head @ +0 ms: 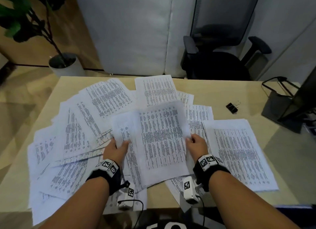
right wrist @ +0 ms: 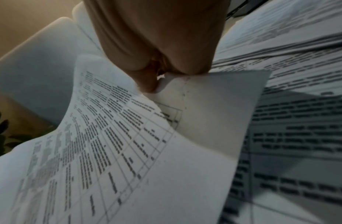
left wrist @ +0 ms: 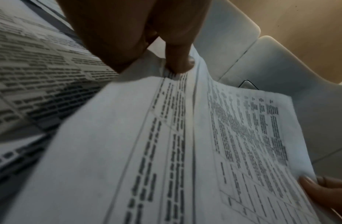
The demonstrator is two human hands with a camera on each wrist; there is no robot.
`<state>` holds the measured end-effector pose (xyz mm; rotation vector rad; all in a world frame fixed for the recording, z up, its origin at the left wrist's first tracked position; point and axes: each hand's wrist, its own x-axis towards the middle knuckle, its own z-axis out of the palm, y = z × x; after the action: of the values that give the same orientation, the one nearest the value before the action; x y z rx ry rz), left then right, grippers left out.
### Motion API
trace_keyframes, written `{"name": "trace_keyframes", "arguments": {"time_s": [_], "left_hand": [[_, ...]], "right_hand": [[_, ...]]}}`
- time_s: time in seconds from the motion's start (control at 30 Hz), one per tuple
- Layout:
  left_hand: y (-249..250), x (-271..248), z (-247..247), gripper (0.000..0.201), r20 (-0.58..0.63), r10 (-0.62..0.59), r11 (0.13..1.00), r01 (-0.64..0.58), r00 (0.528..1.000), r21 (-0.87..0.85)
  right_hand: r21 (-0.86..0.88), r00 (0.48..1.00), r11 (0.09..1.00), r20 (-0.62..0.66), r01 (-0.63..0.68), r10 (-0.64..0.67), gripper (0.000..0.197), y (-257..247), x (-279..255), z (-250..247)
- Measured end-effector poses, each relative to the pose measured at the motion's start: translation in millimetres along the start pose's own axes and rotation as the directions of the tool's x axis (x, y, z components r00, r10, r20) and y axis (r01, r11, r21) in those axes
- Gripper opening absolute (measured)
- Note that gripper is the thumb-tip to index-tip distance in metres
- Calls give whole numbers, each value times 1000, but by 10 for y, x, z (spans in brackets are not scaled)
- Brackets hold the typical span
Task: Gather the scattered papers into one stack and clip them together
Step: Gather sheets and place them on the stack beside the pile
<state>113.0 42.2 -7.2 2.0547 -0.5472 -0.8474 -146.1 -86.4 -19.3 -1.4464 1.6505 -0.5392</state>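
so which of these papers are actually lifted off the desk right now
Only the held sheets in the middle, pinched by the left hand and right hand; every other sheet lies flat on the desk.

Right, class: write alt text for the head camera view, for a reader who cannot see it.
Two hands, the left hand and the right hand, each grip one side of a few printed sheets lifted above more papers scattered over a wooden desk. A black binder clip lies apart, far right.

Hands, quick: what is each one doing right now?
Left hand: grips the left edge of the lifted sheets, thumb on top.
Right hand: pinches the right edge of the same sheets.
Binder clip: untouched on the desk.
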Motion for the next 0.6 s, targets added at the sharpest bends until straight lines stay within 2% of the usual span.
{"name": "trace_keyframes", "arguments": {"time_s": [0.03, 0.13, 0.2, 0.27, 0.33, 0.4, 0.5, 0.57, 0.6], "left_hand": [[-1, 20, 0, 35, -10, 10, 999, -10, 1000, 40], [-9, 77, 34, 31, 4, -8, 1000, 8, 1000, 9], [17, 80, 88, 28, 48, -15, 999, 16, 999, -27], [1, 58, 159, 37, 118, -22, 997, 31, 993, -73], [-39, 38, 202, 49, 137, -15, 1000, 14, 990, 8], [-55, 35, 195, 52, 84, -32, 999, 29, 996, 33], [-96, 46, 139, 56, 53, -50, 996, 46, 997, 80], [-107, 20, 122, 55, 58, -45, 998, 42, 997, 53], [-117, 11, 119, 54, 61, -54, 998, 52, 997, 32]], "right_hand": [[-11, 1000, 1000, -9, -6, 6, 22, 21, 2, -31], [-2, 1000, 1000, -4, -9, 9, 12, 34, 6, -56], [28, 999, 1000, 46, 2, -3, 12, -16, -30, -18], [-3, 993, 999, 111, 40, -40, 13, -77, -78, 34], [-95, 987, 988, 121, 122, -110, 18, -96, -60, 51], [-215, 988, 965, 66, 148, -137, 16, -101, 9, 7], [-516, 992, 852, -37, 85, -121, 27, -36, 89, -75], [-652, 999, 758, -18, 20, -42, 40, -1, 68, -76], [-674, 1000, 739, -8, 0, -6, 42, 27, 62, -64]]}}
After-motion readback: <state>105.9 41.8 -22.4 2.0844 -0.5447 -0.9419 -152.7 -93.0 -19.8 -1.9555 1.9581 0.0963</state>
